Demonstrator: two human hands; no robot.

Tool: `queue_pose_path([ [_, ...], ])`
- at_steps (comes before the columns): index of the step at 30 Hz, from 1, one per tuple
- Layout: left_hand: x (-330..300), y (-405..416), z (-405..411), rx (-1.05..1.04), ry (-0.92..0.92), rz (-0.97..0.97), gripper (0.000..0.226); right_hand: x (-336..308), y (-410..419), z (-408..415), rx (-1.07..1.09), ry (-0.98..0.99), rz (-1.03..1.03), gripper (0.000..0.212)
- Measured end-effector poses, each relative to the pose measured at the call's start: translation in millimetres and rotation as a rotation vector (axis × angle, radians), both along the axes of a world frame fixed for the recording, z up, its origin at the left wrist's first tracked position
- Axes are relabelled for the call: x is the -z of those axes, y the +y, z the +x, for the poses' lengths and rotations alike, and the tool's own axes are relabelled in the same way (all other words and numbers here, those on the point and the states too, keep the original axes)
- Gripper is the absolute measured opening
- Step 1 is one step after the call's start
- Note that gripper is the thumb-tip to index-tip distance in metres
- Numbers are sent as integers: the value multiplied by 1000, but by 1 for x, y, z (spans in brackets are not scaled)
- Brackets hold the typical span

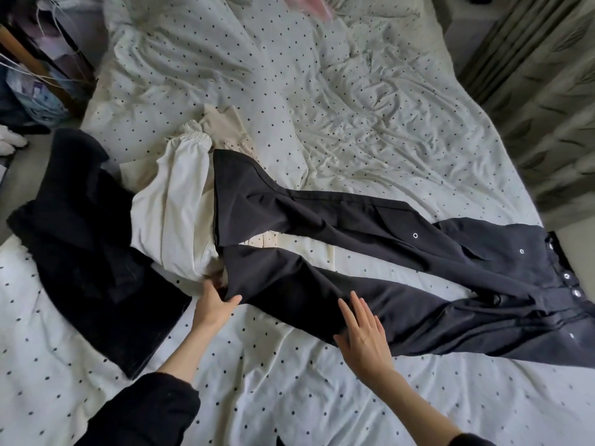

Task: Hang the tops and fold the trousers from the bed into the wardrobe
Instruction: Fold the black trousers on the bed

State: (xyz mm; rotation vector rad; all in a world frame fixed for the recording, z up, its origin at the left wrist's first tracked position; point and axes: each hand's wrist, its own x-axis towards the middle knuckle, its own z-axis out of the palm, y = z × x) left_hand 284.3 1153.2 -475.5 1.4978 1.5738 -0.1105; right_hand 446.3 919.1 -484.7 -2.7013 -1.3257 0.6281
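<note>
Dark trousers (402, 268) lie spread across the bed (322, 91), waistband with metal buttons at the right, legs pointing left. My left hand (214, 305) pinches the hem corner of the nearer leg. My right hand (362, 333) rests flat, fingers straight, on that same leg. A white top with gathered cuffs (175, 201) lies under the leg ends. A black fuzzy garment (87, 239) lies at the left. A beige garment (225, 123) sits behind the white top.
The bed has a white dotted cover, rumpled at the far end. Something pink (309, 4) shows at the top edge. Patterned curtains (547, 91) hang at the right. Clutter and bags (32, 75) stand beside the bed at the left.
</note>
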Motion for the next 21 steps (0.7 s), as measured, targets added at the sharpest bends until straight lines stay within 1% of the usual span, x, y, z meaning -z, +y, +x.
queue_pose_path([
  [2, 8, 1, -5, -27, -18, 14, 51, 6, -5, -14, -26, -41, -17, 84],
  [3, 12, 2, -7, -28, -29, 34, 42, 8, -6, -17, -41, -57, -27, 84],
  [5, 17, -4, -17, 17, -4, 53, 15, 12, -9, -23, -51, -82, -73, 83],
  [6, 15, -10, -26, 34, 9, 50, 12, 14, -10, -28, -54, -104, -99, 82],
  [8, 12, -18, -42, 54, -4, 62, 18, 13, -9, -33, -54, -129, -128, 82],
  [10, 6, -19, -64, 32, 47, 101, 32, 12, -7, -38, -72, -117, -159, 83],
  [11, 3, -18, -75, 29, 61, 131, 32, 12, -7, -41, -80, -118, -160, 85],
  [13, 1, -19, -96, 42, 74, 170, 25, 8, -4, -48, -95, -100, -162, 91],
  [15, -1, -22, -106, 65, 115, 189, 26, 5, -1, -56, -126, -61, -177, 98],
  [16, -2, -24, -109, 75, 133, 197, 28, 5, -2, -61, -156, -22, -190, 96],
  [18, -1, -28, -112, 81, 179, 207, 31, 4, -5, -68, -182, 47, -292, 89],
  [20, 1, -29, -115, 92, 227, 237, 33, 6, -8, -70, -194, 43, -335, 88],
  [21, 4, -29, -118, 87, 250, 247, 34, 7, -9, -72, -208, 21, -305, 91],
])
